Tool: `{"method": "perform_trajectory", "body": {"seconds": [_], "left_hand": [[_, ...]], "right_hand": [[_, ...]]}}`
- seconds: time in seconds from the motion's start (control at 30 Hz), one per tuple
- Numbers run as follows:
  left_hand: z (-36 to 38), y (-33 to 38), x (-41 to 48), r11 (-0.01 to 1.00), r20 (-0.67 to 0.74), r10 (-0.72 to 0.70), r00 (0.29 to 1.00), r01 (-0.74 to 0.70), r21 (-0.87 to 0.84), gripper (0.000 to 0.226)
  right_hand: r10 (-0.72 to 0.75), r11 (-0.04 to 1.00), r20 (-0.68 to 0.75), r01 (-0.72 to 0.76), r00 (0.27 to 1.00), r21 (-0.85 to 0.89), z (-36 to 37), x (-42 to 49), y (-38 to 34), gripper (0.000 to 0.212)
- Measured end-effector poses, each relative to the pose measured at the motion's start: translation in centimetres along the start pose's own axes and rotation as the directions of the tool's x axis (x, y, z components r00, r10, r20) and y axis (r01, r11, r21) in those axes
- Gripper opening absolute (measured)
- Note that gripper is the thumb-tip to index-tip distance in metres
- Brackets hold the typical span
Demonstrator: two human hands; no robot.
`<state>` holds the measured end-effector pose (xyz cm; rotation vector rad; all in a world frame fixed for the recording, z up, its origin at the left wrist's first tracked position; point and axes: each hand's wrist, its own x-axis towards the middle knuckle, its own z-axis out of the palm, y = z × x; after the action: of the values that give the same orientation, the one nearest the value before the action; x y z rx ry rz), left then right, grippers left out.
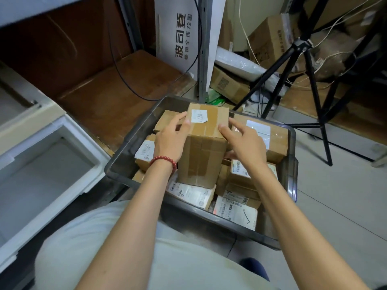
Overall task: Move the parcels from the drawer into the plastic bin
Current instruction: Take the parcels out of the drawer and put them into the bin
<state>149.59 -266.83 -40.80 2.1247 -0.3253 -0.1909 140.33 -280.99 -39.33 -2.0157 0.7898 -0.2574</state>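
A tall carton (pixel 203 155) stands upright over the middle of the plastic bin (pixel 125 151), clamped between both hands. The left hand (pixel 169 141) wraps the carton's 9 o'clock face near the top, fingers curled up to the upper edge beside a small white label. The right hand (pixel 245 143) takes the 3 o'clock face: thumb on the top corner, forefinger stretched out past it, the remaining fingers tucked against the side lower down. Whether the carton's base already rests on the flat labelled parcel (pixel 190 193) at 6 o'clock, or hangs just above it, I cannot tell.

The carton is plain corrugated board, sealed along its seams with brown tape. It looks stiff enough to take a squeeze from two sides without buckling. The tape strips are likely slicker than the bare board, so the grip is better kept on the cardboard. Its weight cannot be read, though the use of both hands suggests some heft or bulk. Being tall and narrow, it will probably tip if set on the uneven parcels below, so a hold high on opposite faces, as here, suits steering it down.

Other parcels crowd the bin, the largest (pixel 270 137) at 2 o'clock. The white drawer (pixel 90 143) sits open at 9 o'clock, well apart from the hands.
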Motion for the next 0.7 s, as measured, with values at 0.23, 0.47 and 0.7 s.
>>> {"method": "perform_trajectory", "body": {"seconds": [0.23, 0.47, 0.7], "left_hand": [[-0.1, -0.7, 0.4, 0.993, 0.042, 0.056, 0.998, -0.052, -0.109, 0.036], [-0.5, 0.3, -0.3, 0.970, 0.063, 0.181, 0.982, -0.167, -0.176, 0.024], [0.0, -2.1, -0.8, 0.932, 0.024, 0.022, 0.999, -0.012, -0.363, 0.027]], "right_hand": [[-0.045, 0.999, -0.056, 0.044, 0.997, -0.019, 0.4, -0.4, 0.3, 0.058], [-0.057, 0.988, -0.102, 0.071, 0.993, 0.139, -1.1, -1.6, 1.1, 0.067], [-0.050, 0.985, -0.066, 0.060, 0.997, 0.160, 1.4, -1.2, 0.7, 0.064]]}}
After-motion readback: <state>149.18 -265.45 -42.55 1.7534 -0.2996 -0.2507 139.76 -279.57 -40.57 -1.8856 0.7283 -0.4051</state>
